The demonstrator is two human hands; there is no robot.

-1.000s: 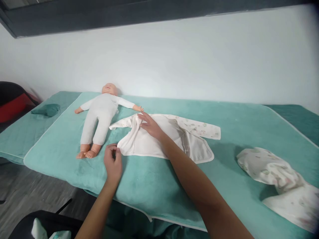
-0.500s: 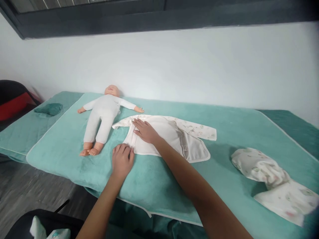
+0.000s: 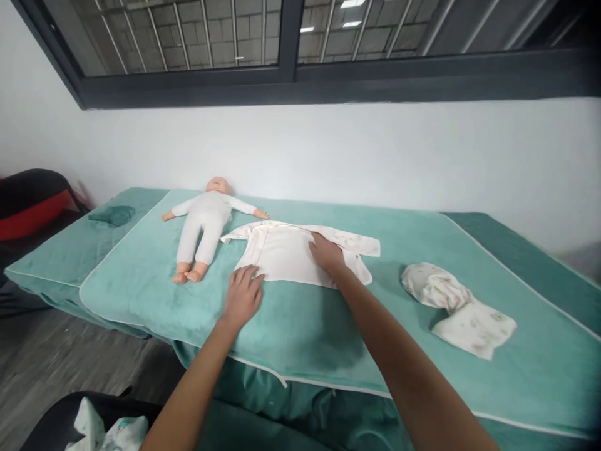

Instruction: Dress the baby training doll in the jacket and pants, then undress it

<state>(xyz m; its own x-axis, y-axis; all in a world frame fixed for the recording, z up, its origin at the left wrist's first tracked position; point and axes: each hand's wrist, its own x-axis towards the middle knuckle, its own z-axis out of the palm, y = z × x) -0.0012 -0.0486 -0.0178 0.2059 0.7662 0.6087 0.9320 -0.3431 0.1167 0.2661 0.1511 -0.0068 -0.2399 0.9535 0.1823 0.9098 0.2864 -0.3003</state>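
Observation:
A small white baby shirt [image 3: 286, 254] with patterned sleeves lies spread on the green bed cover [image 3: 300, 326]. My left hand [image 3: 244, 293] rests at its lower left corner, fingers laid flat and touching the hem. On the right part of the shirt lies my right hand [image 3: 327, 254], palm down and open, its fingers near the base of the right sleeve. Left of the shirt, a baby doll [image 3: 206, 222] in a white suit is on its back with arms spread; one of its hands is close to the left sleeve.
A crumpled patterned white garment [image 3: 455, 307] lies on the right of the bed. A black and red chair [image 3: 37, 207] stands far left. Patterned cloth [image 3: 113, 432] sits on a black seat at the bottom left. Behind the bed are a wall and a barred window [image 3: 188, 37].
My right hand has slid rightward across the shirt, and its body front now lies smoother, covering the folded part. My left hand stays at the lower left corner. The view has tilted up.

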